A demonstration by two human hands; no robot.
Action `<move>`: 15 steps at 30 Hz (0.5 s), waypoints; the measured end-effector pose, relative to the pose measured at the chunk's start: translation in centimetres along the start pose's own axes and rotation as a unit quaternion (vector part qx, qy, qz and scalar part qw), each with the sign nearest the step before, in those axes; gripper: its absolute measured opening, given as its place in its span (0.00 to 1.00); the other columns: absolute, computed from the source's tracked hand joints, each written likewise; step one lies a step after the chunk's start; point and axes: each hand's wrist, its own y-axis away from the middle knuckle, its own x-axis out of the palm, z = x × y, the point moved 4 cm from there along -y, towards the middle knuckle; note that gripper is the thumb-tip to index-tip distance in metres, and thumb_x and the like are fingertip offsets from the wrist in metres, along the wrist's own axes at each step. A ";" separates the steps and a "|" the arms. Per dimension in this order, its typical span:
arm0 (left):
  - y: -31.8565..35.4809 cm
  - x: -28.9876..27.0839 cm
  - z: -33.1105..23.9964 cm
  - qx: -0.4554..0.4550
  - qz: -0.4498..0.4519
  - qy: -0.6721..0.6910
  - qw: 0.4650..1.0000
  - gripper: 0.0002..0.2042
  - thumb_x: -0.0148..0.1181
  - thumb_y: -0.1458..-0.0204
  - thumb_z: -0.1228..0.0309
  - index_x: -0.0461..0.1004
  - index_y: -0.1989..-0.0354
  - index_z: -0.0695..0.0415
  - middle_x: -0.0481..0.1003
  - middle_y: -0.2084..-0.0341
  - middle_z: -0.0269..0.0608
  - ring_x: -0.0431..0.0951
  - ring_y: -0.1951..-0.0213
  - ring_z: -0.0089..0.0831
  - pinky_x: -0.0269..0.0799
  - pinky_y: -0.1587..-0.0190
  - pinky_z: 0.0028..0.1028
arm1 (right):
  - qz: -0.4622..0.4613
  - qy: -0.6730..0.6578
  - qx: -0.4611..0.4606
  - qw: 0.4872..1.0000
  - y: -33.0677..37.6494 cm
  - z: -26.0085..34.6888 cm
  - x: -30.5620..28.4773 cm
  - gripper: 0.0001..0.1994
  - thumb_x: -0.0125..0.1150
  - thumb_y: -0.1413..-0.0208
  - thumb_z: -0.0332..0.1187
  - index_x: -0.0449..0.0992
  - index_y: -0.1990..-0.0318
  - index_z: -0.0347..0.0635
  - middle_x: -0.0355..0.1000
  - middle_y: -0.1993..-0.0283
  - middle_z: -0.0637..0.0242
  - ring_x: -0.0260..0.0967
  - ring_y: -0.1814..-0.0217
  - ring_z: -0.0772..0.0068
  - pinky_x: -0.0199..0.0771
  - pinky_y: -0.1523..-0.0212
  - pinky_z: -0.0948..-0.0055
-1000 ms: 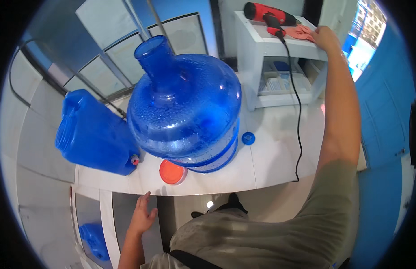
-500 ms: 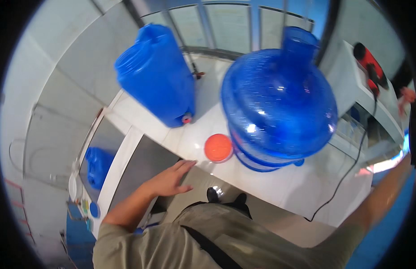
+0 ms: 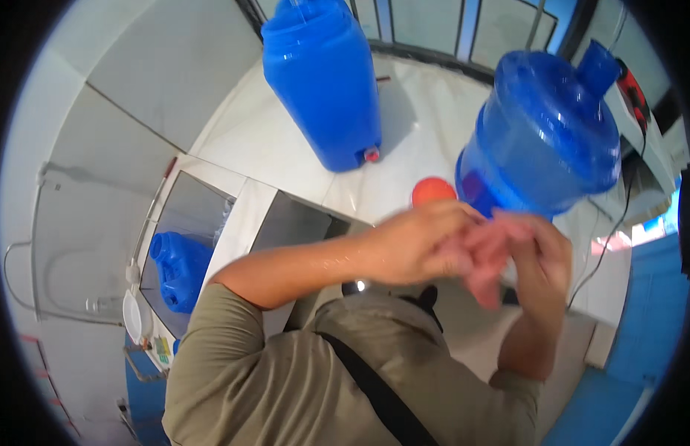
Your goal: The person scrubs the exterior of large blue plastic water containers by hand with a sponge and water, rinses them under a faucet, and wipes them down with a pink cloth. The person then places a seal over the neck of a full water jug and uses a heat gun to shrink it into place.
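Note:
My left hand [image 3: 415,249] and my right hand [image 3: 527,256] meet in front of my chest, fingers touching and blurred by motion. I cannot tell whether anything is held between them. Just beyond them a large round blue water bottle [image 3: 542,134] stands on the white counter [image 3: 285,149]. An orange round cap [image 3: 432,190] lies on the counter at the bottle's base, close to my left hand's knuckles. A blue jerrycan with a small red tap [image 3: 326,82] stands farther back on the left.
A second blue jerrycan [image 3: 177,267] sits in the open compartment under the counter on the left. A red tool [image 3: 633,85] rests on a white shelf at the upper right, its black cord [image 3: 620,215] hanging down. Window bars run along the back.
My right hand has come back from the red tool on the shelf and my left hand has risen from the counter edge. Both now meet in front of me. My view has swung left.

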 end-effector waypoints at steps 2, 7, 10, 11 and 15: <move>2.5 -2.5 1.3 -0.057 0.002 -0.011 0.998 0.16 0.58 0.37 0.62 0.70 0.49 0.61 0.75 0.64 0.43 0.76 0.60 0.35 0.72 0.57 0.34 | -0.030 0.114 -0.008 0.993 -1.8 -0.8 3.7 0.15 0.56 0.32 0.40 0.78 0.55 0.34 0.73 0.75 0.72 0.70 0.72 0.84 0.68 0.73 0.79; 7.0 -9.2 1.9 -0.218 -0.083 0.055 0.971 0.10 0.53 0.33 0.64 0.69 0.60 0.59 0.69 0.73 0.30 0.69 0.69 0.18 0.67 0.65 0.22 | 0.007 -0.105 0.037 0.994 -3.4 -4.2 9.1 0.17 0.58 0.33 0.44 0.74 0.65 0.37 0.71 0.74 0.74 0.68 0.72 0.85 0.68 0.73 0.78; 8.3 -11.9 1.5 -0.148 -0.137 0.030 0.979 0.12 0.54 0.35 0.64 0.68 0.62 0.62 0.70 0.77 0.45 0.72 0.74 0.34 0.68 0.69 0.32 | 0.041 -0.251 0.080 0.964 -4.6 -4.0 12.0 0.15 0.59 0.34 0.43 0.72 0.65 0.40 0.71 0.69 0.72 0.66 0.70 0.83 0.67 0.71 0.78; 8.3 -12.5 1.4 -0.132 -0.142 0.031 0.981 0.10 0.53 0.35 0.65 0.68 0.62 0.61 0.70 0.75 0.40 0.69 0.72 0.29 0.67 0.67 0.28 | 0.049 -0.301 0.097 0.947 -4.9 -3.8 12.6 0.14 0.59 0.35 0.43 0.72 0.65 0.41 0.70 0.67 0.71 0.65 0.68 0.82 0.66 0.70 0.78; 5.7 -14.9 0.1 -0.083 -0.149 -0.025 0.985 0.08 0.56 0.37 0.68 0.71 0.57 0.61 0.73 0.65 0.36 0.71 0.64 0.22 0.68 0.60 0.22 | 0.050 -0.338 -0.095 0.935 -9.1 -12.9 15.4 0.09 0.60 0.39 0.36 0.76 0.64 0.38 0.73 0.71 0.73 0.69 0.71 0.84 0.69 0.72 0.80</move>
